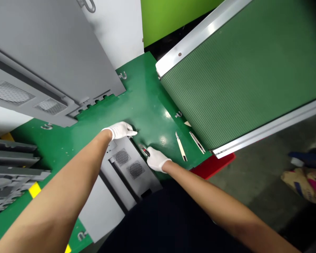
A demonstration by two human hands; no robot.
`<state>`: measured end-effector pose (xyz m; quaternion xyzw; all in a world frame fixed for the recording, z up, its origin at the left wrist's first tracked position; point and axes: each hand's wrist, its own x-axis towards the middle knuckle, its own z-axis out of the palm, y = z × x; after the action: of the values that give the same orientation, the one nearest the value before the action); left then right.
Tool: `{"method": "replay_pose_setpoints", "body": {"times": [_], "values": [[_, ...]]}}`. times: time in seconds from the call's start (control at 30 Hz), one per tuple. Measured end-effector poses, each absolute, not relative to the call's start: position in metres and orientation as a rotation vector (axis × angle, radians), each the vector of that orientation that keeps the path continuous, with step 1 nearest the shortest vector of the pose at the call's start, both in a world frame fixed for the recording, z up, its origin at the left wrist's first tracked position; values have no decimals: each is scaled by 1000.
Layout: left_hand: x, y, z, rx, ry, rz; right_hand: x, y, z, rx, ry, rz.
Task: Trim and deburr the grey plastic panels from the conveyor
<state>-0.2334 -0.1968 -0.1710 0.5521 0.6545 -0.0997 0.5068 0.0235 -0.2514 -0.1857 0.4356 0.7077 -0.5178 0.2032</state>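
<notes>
My left hand (pixel 119 130), in a white glove, rests at the upper edge of a grey metal panel with vent grilles (pixel 144 175), its fingers closed together and nothing visible in them. My right hand (pixel 156 160), also gloved in white, pinches a small tool with a red part (pixel 144 151) close to that panel's edge. The tool's tip is partly hidden by the glove. Both hands are over a green work mat (pixel 144 102). Two craft knives (pixel 181 147) lie on the mat to the right of my right hand, and the second knife (pixel 197 142) lies closer to the ribbed panel.
A large grey metal cover (pixel 50 52) lies at upper left, and a green ribbed panel in an aluminium frame (pixel 239 70) at right. Stacked grey parts (pixel 13 165) sit at left. A red object (pixel 212 167) pokes out under the mat. Beyond it lies a concrete floor.
</notes>
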Motion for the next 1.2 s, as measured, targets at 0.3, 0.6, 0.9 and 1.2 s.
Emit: {"method": "replay_pose_setpoints", "body": {"times": [0.3,0.6,0.9,1.2], "values": [[-237,-193,-182,1323,1557,-269,-13,-240,-189,1215,1997,-1545],[-233,-192,-186,1331,1621,-310,-15,-246,-193,1262,2049,-1543],[-236,-196,-192,1340,1620,-264,-12,-246,-197,1248,2092,-1539],[-238,-200,-192,1362,1594,-217,-16,-247,-195,1256,2116,-1494]]}}
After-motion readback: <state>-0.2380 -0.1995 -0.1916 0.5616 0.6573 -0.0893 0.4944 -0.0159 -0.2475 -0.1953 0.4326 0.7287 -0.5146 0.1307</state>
